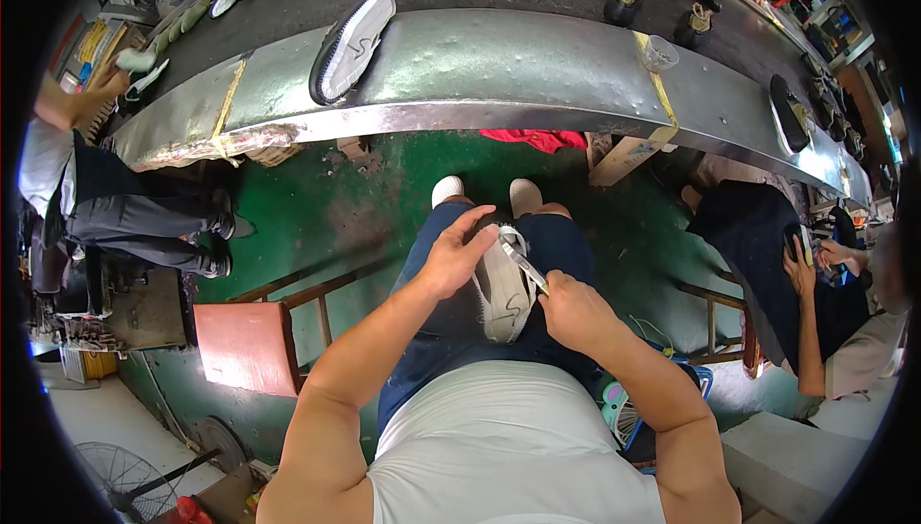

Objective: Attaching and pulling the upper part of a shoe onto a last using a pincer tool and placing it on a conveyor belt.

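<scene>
A light grey and white shoe (503,305) with a dark curved line on its side lies along my lap, one end pointing away from me. My left hand (457,257) grips its far end, the thumb on top and the fingers around the dark edge. In my right hand (578,315) is a slim knife-like metal tool (523,263) with a pale handle. Its silvery part lies across the shoe's far end, close to my left thumb. Exactly what its tip touches is too small to make out.
Ahead runs a metal-edged bench (460,54) with a dark belt, carrying a white-and-black shoe (353,49), more shoes and a clear cup (658,53). A red-topped stool (247,348) stands left. Co-workers sit at left (125,207) and right (767,265). A fan (125,486) is lower left.
</scene>
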